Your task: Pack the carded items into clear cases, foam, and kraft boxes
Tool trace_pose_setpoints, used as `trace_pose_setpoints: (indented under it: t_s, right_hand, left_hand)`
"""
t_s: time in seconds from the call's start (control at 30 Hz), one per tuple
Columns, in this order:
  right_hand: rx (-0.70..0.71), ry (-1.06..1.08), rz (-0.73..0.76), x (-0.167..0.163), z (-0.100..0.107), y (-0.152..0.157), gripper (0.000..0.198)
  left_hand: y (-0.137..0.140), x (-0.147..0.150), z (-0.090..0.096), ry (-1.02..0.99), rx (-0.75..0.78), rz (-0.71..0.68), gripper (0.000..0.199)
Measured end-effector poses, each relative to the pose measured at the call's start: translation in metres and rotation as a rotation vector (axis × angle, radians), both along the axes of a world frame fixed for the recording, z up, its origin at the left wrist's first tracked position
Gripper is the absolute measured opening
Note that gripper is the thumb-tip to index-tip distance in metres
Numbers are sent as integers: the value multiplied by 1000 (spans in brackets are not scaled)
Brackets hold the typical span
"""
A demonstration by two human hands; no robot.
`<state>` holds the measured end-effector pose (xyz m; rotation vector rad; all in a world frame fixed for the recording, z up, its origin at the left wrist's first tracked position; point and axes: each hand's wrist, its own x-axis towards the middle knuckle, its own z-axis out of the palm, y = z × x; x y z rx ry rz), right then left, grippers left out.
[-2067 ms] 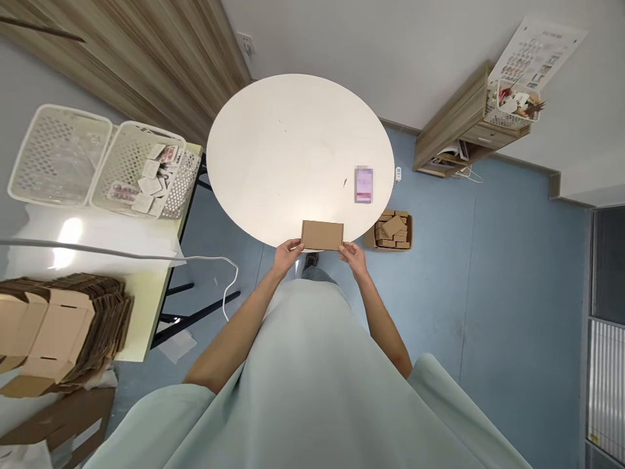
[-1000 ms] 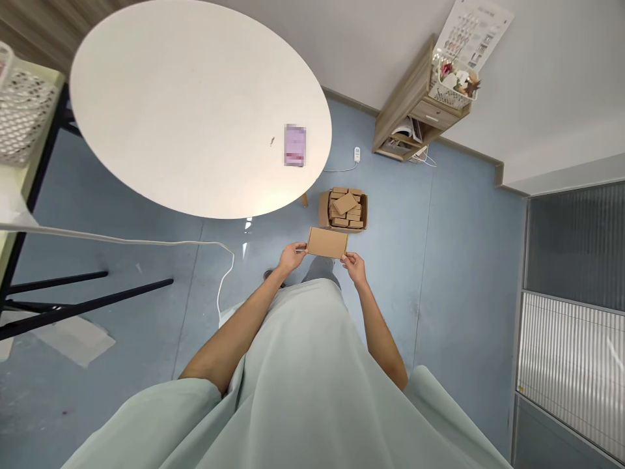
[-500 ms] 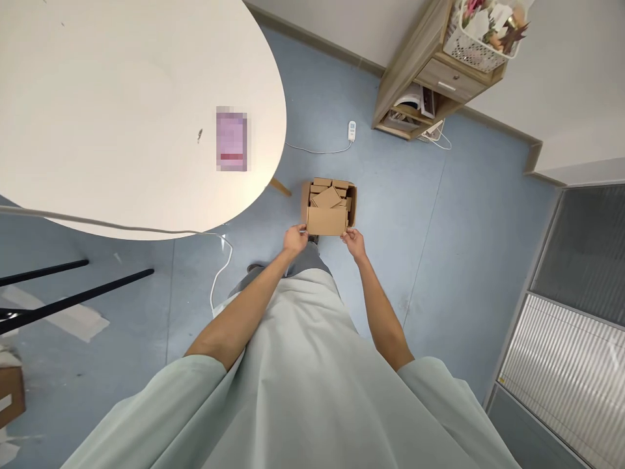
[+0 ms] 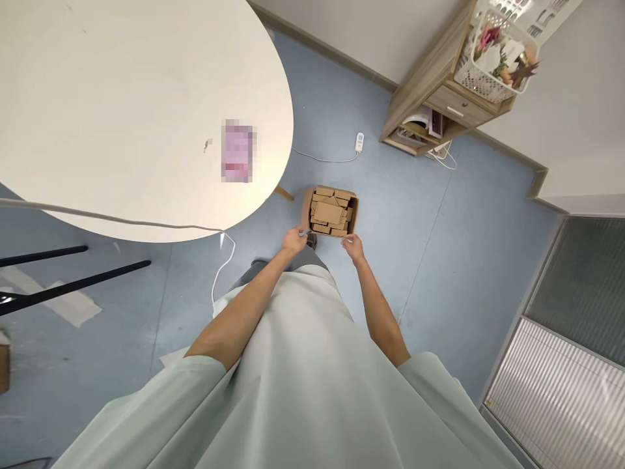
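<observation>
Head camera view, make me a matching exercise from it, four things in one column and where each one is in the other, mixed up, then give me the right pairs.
Things
1. carton
2. white basket
3. purple item
4. right hand

Places
A. on the white table
B. by the carton's near right corner
C. on top of the wooden cabinet
D. on the blue floor, filled with small boxes

Right pairs: 1-D, 2-C, 3-A, 4-B
</observation>
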<state>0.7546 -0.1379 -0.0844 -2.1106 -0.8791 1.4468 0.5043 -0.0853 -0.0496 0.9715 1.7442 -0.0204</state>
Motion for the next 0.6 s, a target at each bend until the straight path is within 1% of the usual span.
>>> trace_pose_setpoints:
  t_s: [0.1,0.17,0.4,0.5,0.6]
  right_hand:
    - [-58,16,-16,-7,20,4,23]
    - [-59,28,3,-14,31,9,23]
    - [21,51,112,-50,58,35,23]
    - [72,47,137,-73,75,40,23]
    - [119,75,169,-102,97,40,21]
  left_hand:
    - [-5,-10,21,-47,6,10,33]
    - [-7,-17,34,-82,33,31,27]
    - [-14,-45,66,-203,128,116,22]
    - [-22,-65,79,-256,160,145,22]
    - [-34,-93,91,-297,221,189,24]
